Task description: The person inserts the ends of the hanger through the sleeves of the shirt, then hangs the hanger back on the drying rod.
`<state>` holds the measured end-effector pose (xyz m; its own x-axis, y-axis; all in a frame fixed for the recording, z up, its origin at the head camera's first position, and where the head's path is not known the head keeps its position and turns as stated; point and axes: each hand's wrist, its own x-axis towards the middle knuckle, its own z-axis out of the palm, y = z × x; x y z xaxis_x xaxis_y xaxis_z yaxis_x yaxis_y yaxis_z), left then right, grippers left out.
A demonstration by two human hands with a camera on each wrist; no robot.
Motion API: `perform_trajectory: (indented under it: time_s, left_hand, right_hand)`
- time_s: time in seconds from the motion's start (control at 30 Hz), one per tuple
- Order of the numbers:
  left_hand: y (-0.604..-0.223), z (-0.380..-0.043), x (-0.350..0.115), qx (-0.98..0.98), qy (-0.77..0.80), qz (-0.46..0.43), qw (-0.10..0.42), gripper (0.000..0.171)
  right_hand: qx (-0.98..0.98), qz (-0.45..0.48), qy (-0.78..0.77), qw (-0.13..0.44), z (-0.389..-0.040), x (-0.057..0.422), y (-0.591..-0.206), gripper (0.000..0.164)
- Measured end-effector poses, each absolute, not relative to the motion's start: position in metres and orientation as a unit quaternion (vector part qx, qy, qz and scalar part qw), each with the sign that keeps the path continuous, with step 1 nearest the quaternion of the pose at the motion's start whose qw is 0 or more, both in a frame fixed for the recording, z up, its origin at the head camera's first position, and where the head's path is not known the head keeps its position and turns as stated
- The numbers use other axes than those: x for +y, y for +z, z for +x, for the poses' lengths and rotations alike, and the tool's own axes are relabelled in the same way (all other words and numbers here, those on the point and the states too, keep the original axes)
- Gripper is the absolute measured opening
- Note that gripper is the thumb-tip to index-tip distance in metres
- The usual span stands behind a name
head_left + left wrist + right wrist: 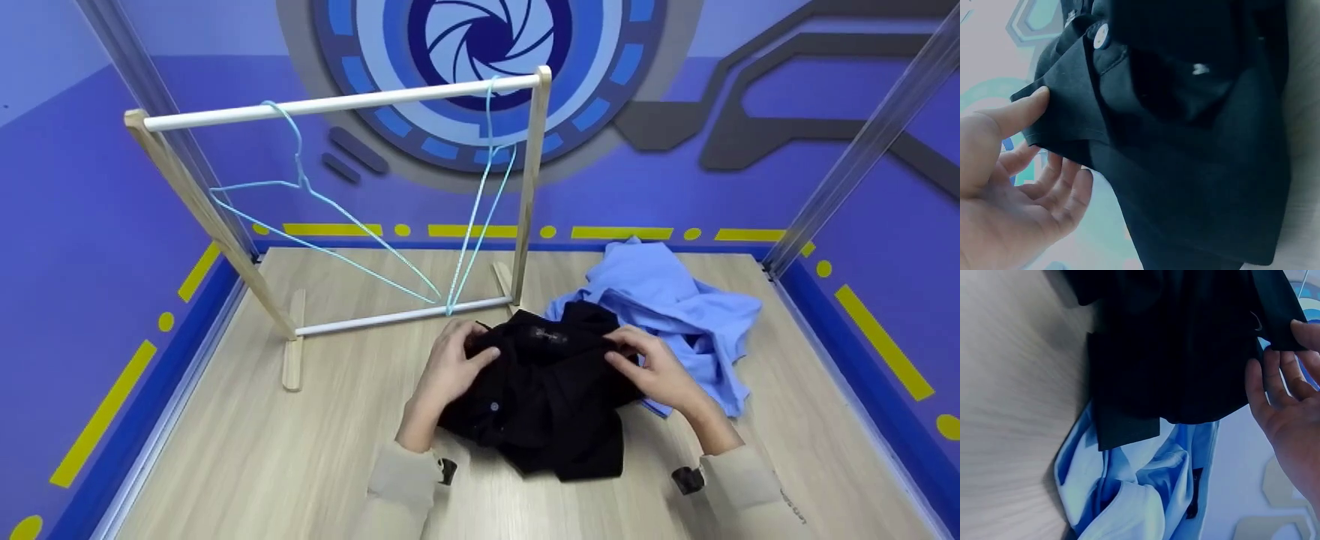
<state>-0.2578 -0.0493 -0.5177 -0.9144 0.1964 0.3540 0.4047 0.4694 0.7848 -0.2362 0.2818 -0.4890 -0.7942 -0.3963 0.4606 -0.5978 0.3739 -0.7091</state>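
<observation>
A black collared shirt (562, 409) is held up in a crumpled bunch over the table, with a neck label and a button showing in the head view. My left hand (450, 364) pinches its left side; in the left wrist view the thumb presses on a fold of collar (1067, 107) near a white button (1102, 36). On the other side, my right hand (656, 371) pinches an edge of the shirt between thumb and fingers. The shirt's lower part hangs down near the tabletop. Behind its right side lies a light blue garment (675, 292), partly covered by it.
A wooden rack (529, 180) with a white top bar (352, 101) stands at the back left. Two light blue wire hangers hang from it, one at left (300, 184) and one at right (480, 202). Blue printed walls enclose the wooden table (360, 450).
</observation>
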Motion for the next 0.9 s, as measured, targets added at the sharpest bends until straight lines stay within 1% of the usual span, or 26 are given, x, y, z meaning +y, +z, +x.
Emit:
perform_trajectory:
  time_s: [0.13, 0.27, 0.4, 0.6, 0.7, 0.9]
  left_hand:
    - [-0.519, -0.259, -0.05, -0.839, -0.493, -0.193, 0.124, 0.028]
    - [-0.519, -0.258, -0.05, -0.835, -0.495, -0.21, 0.113, 0.028]
    - [-0.516, -0.258, -0.05, -0.829, -0.502, -0.228, 0.098, 0.029]
    - [-0.514, -0.257, -0.049, -0.819, -0.506, -0.253, 0.101, 0.029]
    - [-0.514, -0.258, -0.049, -0.816, -0.508, -0.26, 0.089, 0.031]
    - [-0.516, -0.257, -0.048, -0.821, -0.497, -0.276, 0.047, 0.037]
  right_hand:
    - [-0.803, 0.318, 0.485, 0.14, -0.236, 0.278, -0.482, 0.021]
    - [-0.8, 0.317, 0.483, 0.161, -0.238, 0.276, -0.478, 0.022]
    - [-0.807, 0.288, 0.49, 0.16, -0.239, 0.275, -0.472, 0.02]
    - [-0.814, 0.272, 0.477, 0.189, -0.242, 0.274, -0.464, 0.02]
    - [-0.815, 0.267, 0.473, 0.203, -0.242, 0.273, -0.459, 0.02]
    - [-0.813, 0.257, 0.464, 0.241, -0.245, 0.271, -0.452, 0.021]
